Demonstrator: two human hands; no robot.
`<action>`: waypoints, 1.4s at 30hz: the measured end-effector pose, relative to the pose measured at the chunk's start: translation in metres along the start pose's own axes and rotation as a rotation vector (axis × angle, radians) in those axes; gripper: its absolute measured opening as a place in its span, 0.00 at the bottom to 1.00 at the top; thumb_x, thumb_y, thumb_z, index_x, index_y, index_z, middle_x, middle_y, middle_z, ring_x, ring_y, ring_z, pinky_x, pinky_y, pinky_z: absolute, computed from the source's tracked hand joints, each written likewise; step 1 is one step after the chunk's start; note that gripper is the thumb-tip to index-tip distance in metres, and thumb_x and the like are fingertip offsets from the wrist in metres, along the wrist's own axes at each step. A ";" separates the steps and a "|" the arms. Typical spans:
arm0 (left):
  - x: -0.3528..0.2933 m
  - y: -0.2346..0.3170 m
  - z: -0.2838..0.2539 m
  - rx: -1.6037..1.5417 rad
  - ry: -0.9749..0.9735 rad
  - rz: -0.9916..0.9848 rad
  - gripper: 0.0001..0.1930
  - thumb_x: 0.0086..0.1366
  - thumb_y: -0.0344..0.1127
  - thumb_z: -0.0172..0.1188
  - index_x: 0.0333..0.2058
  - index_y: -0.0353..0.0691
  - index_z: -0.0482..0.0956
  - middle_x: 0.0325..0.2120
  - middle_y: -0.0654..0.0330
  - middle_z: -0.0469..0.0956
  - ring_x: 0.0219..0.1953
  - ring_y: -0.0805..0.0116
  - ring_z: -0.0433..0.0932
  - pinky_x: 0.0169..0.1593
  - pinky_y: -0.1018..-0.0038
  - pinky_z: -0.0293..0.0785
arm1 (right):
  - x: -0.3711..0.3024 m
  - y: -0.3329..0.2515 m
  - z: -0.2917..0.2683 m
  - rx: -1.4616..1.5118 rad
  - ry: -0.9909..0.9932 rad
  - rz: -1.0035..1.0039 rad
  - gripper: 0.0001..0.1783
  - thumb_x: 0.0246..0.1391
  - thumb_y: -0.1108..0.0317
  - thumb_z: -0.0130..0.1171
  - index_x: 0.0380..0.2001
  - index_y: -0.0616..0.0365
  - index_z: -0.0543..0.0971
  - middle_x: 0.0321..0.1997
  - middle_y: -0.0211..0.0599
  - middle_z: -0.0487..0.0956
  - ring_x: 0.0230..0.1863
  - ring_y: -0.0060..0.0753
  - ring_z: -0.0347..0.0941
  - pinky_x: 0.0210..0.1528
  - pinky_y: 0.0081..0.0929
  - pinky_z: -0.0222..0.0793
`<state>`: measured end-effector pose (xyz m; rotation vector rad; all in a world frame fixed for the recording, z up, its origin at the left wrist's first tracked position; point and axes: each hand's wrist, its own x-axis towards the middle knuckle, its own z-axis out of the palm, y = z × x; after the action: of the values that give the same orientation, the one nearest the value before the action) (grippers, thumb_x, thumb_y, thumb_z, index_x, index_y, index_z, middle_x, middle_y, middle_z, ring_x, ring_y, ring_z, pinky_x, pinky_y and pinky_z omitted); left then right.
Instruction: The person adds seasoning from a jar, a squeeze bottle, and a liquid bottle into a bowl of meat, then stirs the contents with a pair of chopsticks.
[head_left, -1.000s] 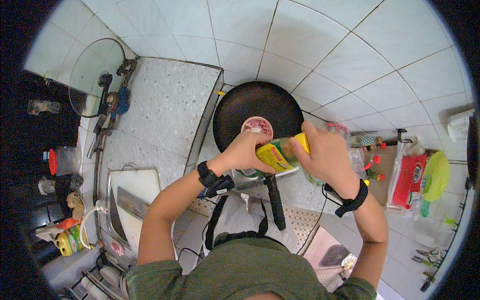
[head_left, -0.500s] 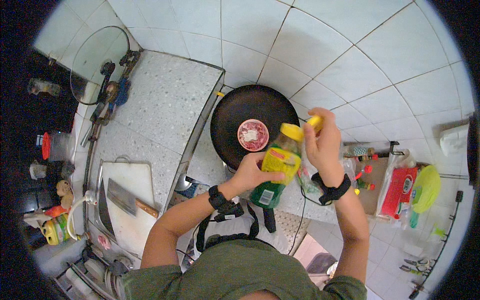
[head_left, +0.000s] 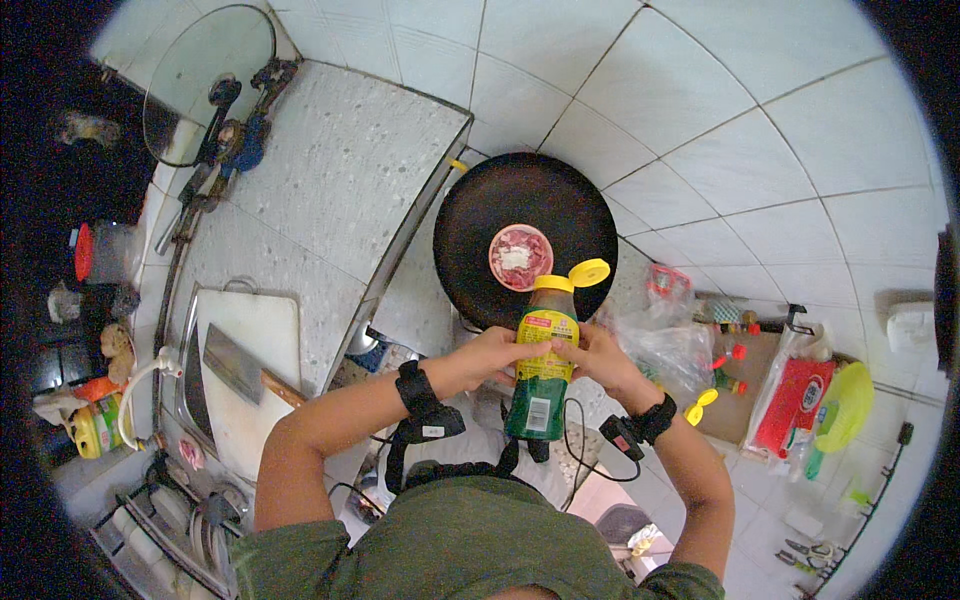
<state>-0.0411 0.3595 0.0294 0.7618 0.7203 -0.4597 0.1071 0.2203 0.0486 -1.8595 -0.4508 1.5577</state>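
Note:
Both my hands hold a green bottle with a yellow label, upright or nearly so, in front of me. My left hand grips its left side and my right hand its right side, with the thumbs on the label. The yellow flip-top cap stands raised at the right of the neck. Just beyond the bottle, a small pink-rimmed bowl of raw sliced meat with white powder on it sits in a large dark wok.
At left, a cleaver lies on a white cutting board on the speckled counter. A glass lid leans at the far left. Clear plastic bags, small bottles and a red packet are at right.
My right hand has come down from beside the bottle's top onto its side. The bottle has turned more upright, and its flip-top is now seen raised.

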 end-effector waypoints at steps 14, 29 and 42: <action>0.043 -0.013 -0.023 -0.151 -0.048 -0.028 0.22 0.54 0.44 0.62 0.44 0.35 0.72 0.37 0.56 0.77 0.37 0.68 0.78 0.41 0.71 0.76 | 0.038 0.019 -0.013 0.205 -0.218 0.225 0.27 0.54 0.52 0.54 0.49 0.63 0.68 0.43 0.35 0.75 0.41 0.26 0.73 0.40 0.24 0.71; 0.038 -0.003 -0.015 -0.301 -0.060 0.001 0.20 0.55 0.46 0.60 0.44 0.43 0.74 0.35 0.64 0.77 0.36 0.75 0.76 0.35 0.76 0.73 | 0.040 -0.006 -0.010 0.349 -0.147 0.242 0.22 0.55 0.61 0.54 0.47 0.66 0.68 0.43 0.39 0.75 0.41 0.28 0.74 0.45 0.24 0.70; 0.042 -0.007 -0.018 -0.252 -0.016 -0.020 0.19 0.54 0.44 0.61 0.43 0.43 0.74 0.34 0.64 0.77 0.34 0.74 0.76 0.33 0.74 0.72 | 0.038 -0.005 -0.004 0.363 -0.106 0.223 0.21 0.55 0.64 0.54 0.47 0.67 0.68 0.42 0.40 0.76 0.40 0.29 0.74 0.43 0.24 0.71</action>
<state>-0.0246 0.3636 -0.0137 0.5149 0.7550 -0.3838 0.1209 0.2471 0.0243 -1.5923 0.0004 1.7567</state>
